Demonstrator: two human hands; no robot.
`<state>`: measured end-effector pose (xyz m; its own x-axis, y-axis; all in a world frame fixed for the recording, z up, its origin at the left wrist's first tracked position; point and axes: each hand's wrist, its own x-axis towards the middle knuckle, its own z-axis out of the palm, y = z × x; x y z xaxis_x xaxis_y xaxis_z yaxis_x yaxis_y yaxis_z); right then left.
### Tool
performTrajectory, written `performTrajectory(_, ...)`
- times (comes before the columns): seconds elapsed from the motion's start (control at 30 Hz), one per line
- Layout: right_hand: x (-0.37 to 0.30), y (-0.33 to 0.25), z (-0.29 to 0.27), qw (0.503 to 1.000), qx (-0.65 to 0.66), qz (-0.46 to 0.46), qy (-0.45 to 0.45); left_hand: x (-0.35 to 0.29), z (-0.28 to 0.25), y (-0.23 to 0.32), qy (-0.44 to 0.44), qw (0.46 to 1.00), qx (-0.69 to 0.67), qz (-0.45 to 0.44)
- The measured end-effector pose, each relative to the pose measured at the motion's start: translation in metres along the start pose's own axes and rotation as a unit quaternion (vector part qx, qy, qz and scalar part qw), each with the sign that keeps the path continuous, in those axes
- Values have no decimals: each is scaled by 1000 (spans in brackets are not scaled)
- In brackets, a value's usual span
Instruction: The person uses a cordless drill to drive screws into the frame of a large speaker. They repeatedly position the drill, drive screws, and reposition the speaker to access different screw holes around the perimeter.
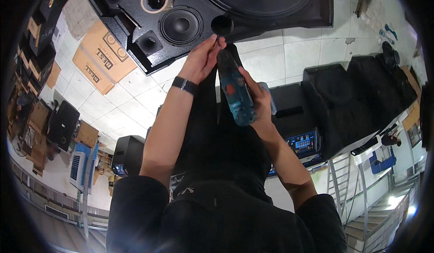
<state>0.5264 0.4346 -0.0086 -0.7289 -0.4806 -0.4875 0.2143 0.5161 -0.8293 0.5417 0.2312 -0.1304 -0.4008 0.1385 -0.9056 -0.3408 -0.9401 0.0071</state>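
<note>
My right hand [258, 100] is wrapped around the grip of a teal and black cordless drill [237, 100], whose nose points away from me. At the drill's tip, my left hand [202, 61] has its fingertips pinched together; whatever they hold is too small to make out. Both hands are over the near edge of a large black speaker cabinet [253, 30], which lies with its cones facing up. Closest to the left fingers are a round port hole [222, 25] and a small speaker cone [181, 24]. A roll of tape [169, 0] rests on the cabinet, near a thin dark rod [129, 17].
A flat cardboard sheet [101, 58] lies on the tiled floor [298, 49] at the left. Several black speaker boxes [330, 104] stand at the right, one with a lit control panel [302, 143]. Metal railings [85, 198] run behind me.
</note>
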Motion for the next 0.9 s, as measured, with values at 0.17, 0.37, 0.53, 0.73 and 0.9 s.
performTrajectory(0.17,20,20,26,992,95,32,75,58,7,-15,47,998,-3,-31)
performTrajectory(0.37,46,41,42,980,126,98,120,93,5,-14,10,999,25,-27)
performTrajectory(0.53,57,47,43,988,33,44,141,101,4,-12,39,998,36,-42)
performTrajectory(0.73,59,51,45,987,36,47,147,92,8,-8,-22,998,37,-49)
performTrajectory(0.9,50,55,47,986,98,60,123,62,1,-13,16,994,109,25)
